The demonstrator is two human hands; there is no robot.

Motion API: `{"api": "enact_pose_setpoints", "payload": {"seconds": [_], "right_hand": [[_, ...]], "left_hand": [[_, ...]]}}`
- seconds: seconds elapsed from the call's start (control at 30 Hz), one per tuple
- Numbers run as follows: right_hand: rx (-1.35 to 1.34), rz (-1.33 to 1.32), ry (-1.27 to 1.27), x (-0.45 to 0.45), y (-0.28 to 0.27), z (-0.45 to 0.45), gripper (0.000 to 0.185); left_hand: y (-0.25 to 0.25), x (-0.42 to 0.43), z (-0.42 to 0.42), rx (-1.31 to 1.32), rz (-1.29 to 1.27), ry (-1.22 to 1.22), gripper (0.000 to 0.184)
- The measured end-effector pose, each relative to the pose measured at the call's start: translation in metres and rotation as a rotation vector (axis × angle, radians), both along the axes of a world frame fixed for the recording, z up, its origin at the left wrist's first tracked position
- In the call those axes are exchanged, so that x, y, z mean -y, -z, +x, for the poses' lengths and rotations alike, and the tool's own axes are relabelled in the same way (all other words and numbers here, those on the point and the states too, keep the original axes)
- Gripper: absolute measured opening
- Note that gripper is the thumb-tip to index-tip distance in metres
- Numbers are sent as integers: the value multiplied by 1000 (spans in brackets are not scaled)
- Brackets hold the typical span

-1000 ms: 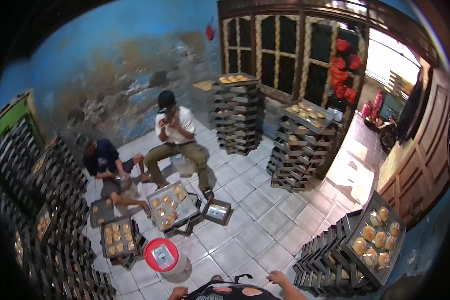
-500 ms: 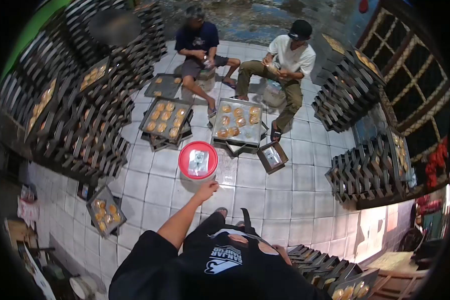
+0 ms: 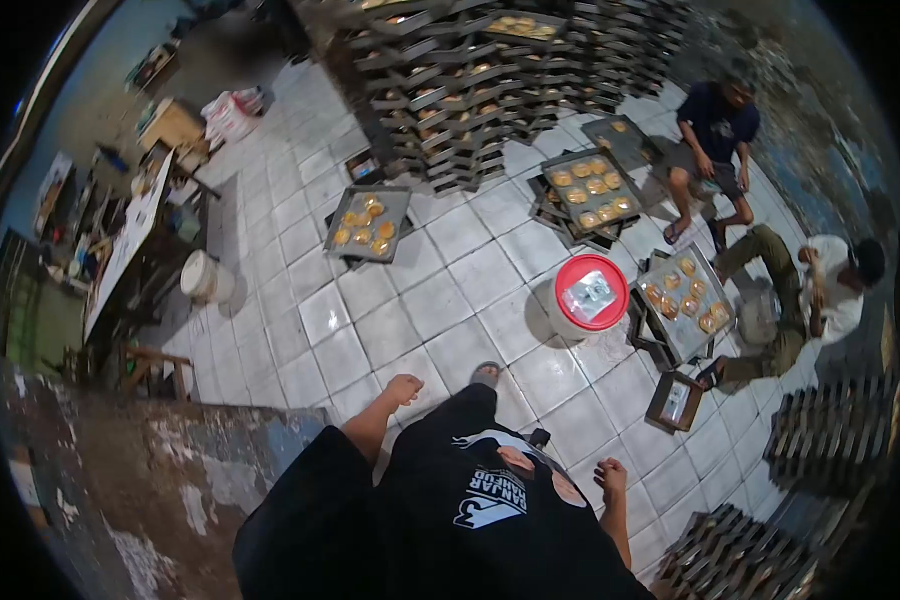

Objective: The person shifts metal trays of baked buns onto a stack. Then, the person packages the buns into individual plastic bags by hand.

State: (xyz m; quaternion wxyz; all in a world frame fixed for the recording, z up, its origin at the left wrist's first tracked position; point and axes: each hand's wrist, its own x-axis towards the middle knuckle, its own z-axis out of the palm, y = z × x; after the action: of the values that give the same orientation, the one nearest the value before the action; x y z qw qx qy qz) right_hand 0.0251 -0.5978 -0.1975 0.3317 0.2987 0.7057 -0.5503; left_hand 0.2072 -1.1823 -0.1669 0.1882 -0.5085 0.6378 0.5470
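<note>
My left hand (image 3: 404, 389) hangs over the tiled floor in front of me, its fingers loosely bent, with nothing visible in it. My right hand (image 3: 611, 474) is low at my right side, fingers curled but apart, also holding nothing visible. Neither hand touches anything. Ahead and to the right stands a white bucket with a red-rimmed lid (image 3: 618, 310). Clear plastic packaging (image 3: 589, 298) with a printed label lies on the lid. Beyond it, a tray of round baked goods (image 3: 711, 337) rests on a stack. A small brown box (image 3: 656, 410) with packaging inside stands nearer to me.
Two people (image 3: 715, 125) (image 3: 832, 275) sit at the right. Tall stacks of trays (image 3: 440, 110) rise at the back. A tray of baked goods (image 3: 397, 205) lies ahead on the floor. At the left are a white bucket (image 3: 202, 277) and a long table (image 3: 135, 240).
My view has turned left, so the bucket and the seated people now appear farther right. My left hand is now away from the red lid, and my right hand shows more fully.
</note>
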Motion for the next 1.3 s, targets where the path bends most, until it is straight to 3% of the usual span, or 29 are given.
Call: {"api": "enact_pose_setpoints", "payload": {"seconds": [0.1, 0.17, 0.37, 0.4, 0.47, 0.53, 0.63, 0.7, 0.73, 0.77, 0.87, 0.93, 1.0, 1.07, 1.17, 1.3], "right_hand": [[72, 39, -288, 36, 7, 5, 24], [127, 60, -396, 69, 10, 1, 43], [-138, 129, -609, 174, 26, -23, 55], [-244, 197, -661, 184, 54, -23, 54], [-196, 150, -576, 238, 3, -24, 55], [-438, 279, -798, 270, 5, -30, 56], [-443, 172, -699, 311, -40, -26, 55], [-473, 161, -606, 314, -46, -19, 55], [-483, 161, -559, 311, -48, -12, 55], [-487, 210, -497, 304, -48, -4, 51], [-337, 358, -391, 266, -39, 21, 48], [-215, 527, -393, 229, 17, 51, 53], [5, 375, -212, 193, 67, 83, 56], [331, 265, -174, 185, 27, 79, 59], [45, 376, -253, 177, 48, 60, 48], [-92, 237, 112, 196, 24, 2, 47]], "left_hand": [[-1, 12, 27, -118, 26, -133, 32], [-8, 20, 28, -174, 31, -206, 31], [21, 98, 52, -190, 155, -177, 26], [26, 114, 59, -190, 191, -176, 29], [21, 140, 56, -165, 231, -179, 32], [10, 159, 51, -121, 221, -249, 30], [49, 213, 50, -85, 293, -50, 27], [34, 222, 13, -19, 134, 204, 23], [34, 221, -7, 17, 210, 55, 22], [35, 224, -30, 27, 239, 91, 22], [37, 227, -102, 11, 247, 194, 22], [13, 200, -167, -79, 166, 258, 22], [3, 183, -225, -127, 149, 364, 24], [-24, 160, -268, -177, 138, 401, 29], [-40, 125, -335, -242, 136, 531, 34], [-29, 97, -392, -183, 140, 694, 37]]}}
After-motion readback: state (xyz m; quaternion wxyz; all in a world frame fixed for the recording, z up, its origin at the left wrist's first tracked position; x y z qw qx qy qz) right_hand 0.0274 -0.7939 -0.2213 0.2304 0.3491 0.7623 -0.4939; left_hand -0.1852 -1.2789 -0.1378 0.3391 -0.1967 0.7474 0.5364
